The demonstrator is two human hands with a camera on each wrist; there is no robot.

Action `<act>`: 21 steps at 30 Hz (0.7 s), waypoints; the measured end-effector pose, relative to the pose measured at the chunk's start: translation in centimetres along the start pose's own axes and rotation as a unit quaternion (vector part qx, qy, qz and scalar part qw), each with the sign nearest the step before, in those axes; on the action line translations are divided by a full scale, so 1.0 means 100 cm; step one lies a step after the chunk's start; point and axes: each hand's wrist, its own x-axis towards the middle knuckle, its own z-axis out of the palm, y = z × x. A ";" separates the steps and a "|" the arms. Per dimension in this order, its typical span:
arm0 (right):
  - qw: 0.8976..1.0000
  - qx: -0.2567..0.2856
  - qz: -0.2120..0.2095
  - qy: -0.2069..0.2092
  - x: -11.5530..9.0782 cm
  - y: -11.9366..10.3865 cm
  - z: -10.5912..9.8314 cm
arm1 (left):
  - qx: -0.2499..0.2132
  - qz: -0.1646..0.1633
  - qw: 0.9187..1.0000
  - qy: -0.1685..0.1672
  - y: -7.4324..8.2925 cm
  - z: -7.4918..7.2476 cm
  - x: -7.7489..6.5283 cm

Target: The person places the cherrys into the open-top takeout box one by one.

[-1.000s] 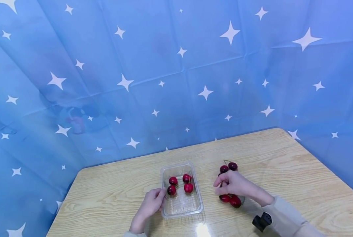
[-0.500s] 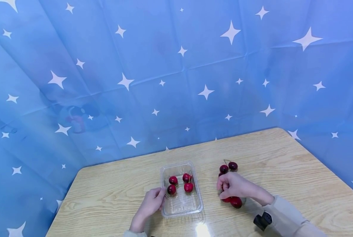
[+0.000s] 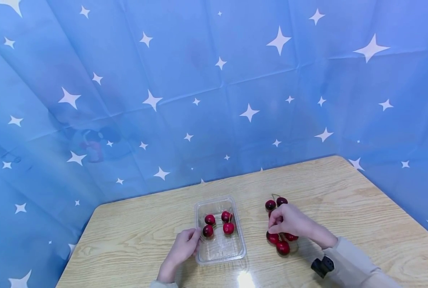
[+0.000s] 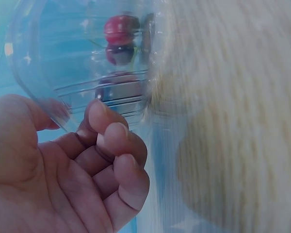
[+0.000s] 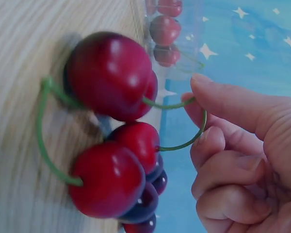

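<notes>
My left hand (image 3: 185, 244) holds the left side of a clear plastic tub (image 3: 221, 252), thumb at the rim and fingers curled against the outer wall. Inside the tub lie several red cherries (image 3: 228, 228). To the right, my right hand (image 3: 289, 222) is over a cluster of cherries (image 3: 282, 248) on the table. In the right wrist view, its thumb and forefinger pinch a forked green stem (image 5: 170, 106) that joins two cherries, one large and dark red (image 5: 109, 73), one smaller (image 5: 138, 143). In the head view, the hand hides part of the cluster.
Two darker cherries (image 3: 281, 201) on a joined stem lie behind my right hand. The wooden table (image 3: 134, 236) ends at a blue star-patterned cloth (image 3: 185, 100) behind. A black device (image 3: 322, 267) sits on the right wrist.
My right hand has shifted slightly rightward among the cherries, and the near cherries have moved, with a third now showing beside them. My left hand and the tub stay still.
</notes>
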 end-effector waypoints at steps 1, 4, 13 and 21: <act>1.000 -0.008 0.001 0.005 0.000 0.000 -0.002 | 0.001 0.001 1.000 0.000 0.000 0.000 0.000; 1.000 -0.020 0.010 0.012 -0.002 0.000 -0.006 | 0.005 0.003 1.000 0.002 0.001 0.000 0.000; 0.999 0.001 0.040 0.025 -0.007 0.003 -0.021 | 0.008 0.000 1.000 0.005 0.002 0.000 0.000; 0.988 0.096 0.119 0.025 -0.008 0.005 -0.029 | 0.004 0.001 1.000 0.006 0.001 0.000 0.001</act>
